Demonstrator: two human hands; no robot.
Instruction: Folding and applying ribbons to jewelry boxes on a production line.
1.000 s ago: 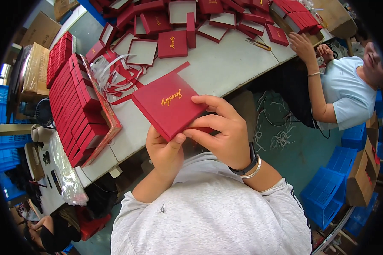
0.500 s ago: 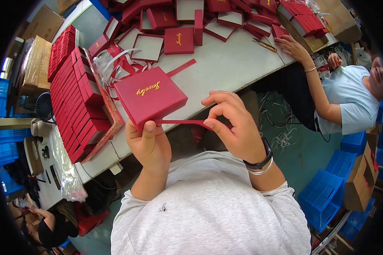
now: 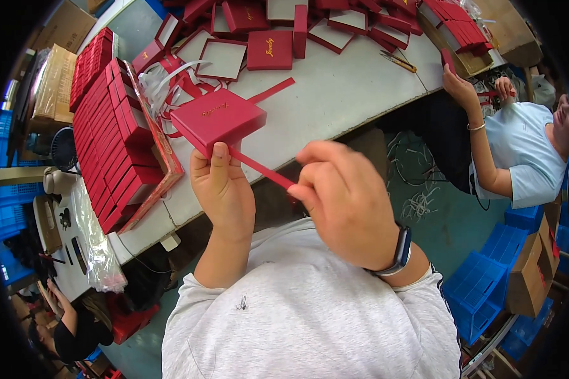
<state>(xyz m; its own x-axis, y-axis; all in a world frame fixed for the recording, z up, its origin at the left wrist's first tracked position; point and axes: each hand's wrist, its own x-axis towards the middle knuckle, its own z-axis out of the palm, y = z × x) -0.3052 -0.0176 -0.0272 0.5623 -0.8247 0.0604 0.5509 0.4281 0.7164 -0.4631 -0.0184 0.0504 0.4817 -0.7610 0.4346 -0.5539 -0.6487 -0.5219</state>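
My left hand (image 3: 222,183) grips a red jewelry box (image 3: 224,119) by its near edge, thumb in front, just above the table. The box has gold lettering on top and is tilted. From under my left thumb a red ribbon (image 3: 262,168) runs taut, slanting down to my right hand (image 3: 344,202), which pinches it between thumb and fingers. A piece of red ribbon (image 3: 273,90) also sticks out beyond the far side of the box. Whether the two are one ribbon is hidden by the box.
Left of the box stands a carton of stacked red boxes (image 3: 117,151), beside a heap of white and red ribbons (image 3: 164,88). More boxes (image 3: 269,50) lie scattered at the back. Scissors (image 3: 398,61) rest on the table (image 3: 335,95). A co-worker (image 3: 518,145) is at the right.
My right hand has drawn nearer to me and lower, so the ribbon now slants instead of running level. The box has tipped slightly. The co-worker's hand has lifted a red box off the table.
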